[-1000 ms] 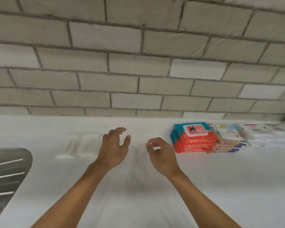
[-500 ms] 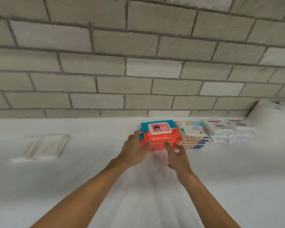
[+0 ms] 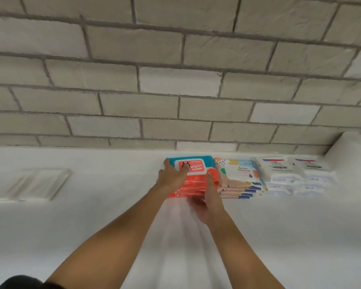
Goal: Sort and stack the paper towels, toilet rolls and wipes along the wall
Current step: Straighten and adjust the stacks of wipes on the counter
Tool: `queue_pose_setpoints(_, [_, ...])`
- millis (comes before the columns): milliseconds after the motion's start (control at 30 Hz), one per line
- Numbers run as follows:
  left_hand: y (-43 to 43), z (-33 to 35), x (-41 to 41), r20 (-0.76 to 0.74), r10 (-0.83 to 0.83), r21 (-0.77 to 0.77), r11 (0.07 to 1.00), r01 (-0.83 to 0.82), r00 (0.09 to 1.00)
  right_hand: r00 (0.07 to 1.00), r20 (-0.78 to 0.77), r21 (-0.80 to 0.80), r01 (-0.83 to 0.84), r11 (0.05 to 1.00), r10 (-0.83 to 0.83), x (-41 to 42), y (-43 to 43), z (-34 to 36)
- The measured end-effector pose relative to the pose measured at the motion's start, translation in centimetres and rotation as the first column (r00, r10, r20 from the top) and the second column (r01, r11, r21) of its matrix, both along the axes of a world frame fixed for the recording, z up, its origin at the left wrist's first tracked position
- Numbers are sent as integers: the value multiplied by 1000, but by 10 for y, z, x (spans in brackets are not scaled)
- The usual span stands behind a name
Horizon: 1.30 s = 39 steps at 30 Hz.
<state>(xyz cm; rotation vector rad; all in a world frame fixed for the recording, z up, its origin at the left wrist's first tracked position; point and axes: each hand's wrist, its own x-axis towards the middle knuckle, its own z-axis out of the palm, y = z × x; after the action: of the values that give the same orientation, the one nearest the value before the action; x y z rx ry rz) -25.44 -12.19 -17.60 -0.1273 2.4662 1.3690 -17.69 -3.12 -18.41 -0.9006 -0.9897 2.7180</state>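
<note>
Orange wipes stack (image 3: 193, 182), seemingly squared, against wall (image 3: 175, 80).

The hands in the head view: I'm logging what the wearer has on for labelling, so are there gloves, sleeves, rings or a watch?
Both arms are bare along all that shows. The left hand and the right hand wear no gloves. No watch, bracelet or ring is visible, though the right hand is blurred. A bit of dark fabric shows at the lower left edge.
</note>
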Motion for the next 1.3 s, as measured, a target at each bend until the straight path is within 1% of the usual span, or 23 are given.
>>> queue_pose_setpoints(67, [4,-4,-3,20,19,10,1000,-19,1000,1000,16,-1,-7,1000,7,-6,5,-2])
queue_pose_setpoints(233, [11,-13,-5,-17,51,-53,997,-51,999,986,164,46,-45,998,37,-16,16,-6])
queue_pose_setpoints(300, [11,-10,-6,-7,44,-44,998,-44,999,979,197,70,-68,995,53,-19,17,-11])
queue_pose_setpoints(433, [5,-7,-9,9,17,33,999,-18,1000,981,184,91,-84,992,66,-22,14,-17])
queue_pose_setpoints(667, [-25,-10,-12,32,36,130,991,-40,999,976,174,73,-145,987,131,-22,-3,-15])
queue_pose_setpoints(800, [-51,-10,-16,7,62,122,991,-63,998,960,182,43,-223,974,212,-27,-21,-15])
queue_pose_setpoints(1000, [-99,-10,-24,31,75,156,985,-79,997,934,197,36,-310,950,298,-39,-58,-17])
queue_pose_setpoints(1300, [-155,-10,-33,17,145,104,984,-146,989,907,265,137,-370,919,326,-58,-112,-27])
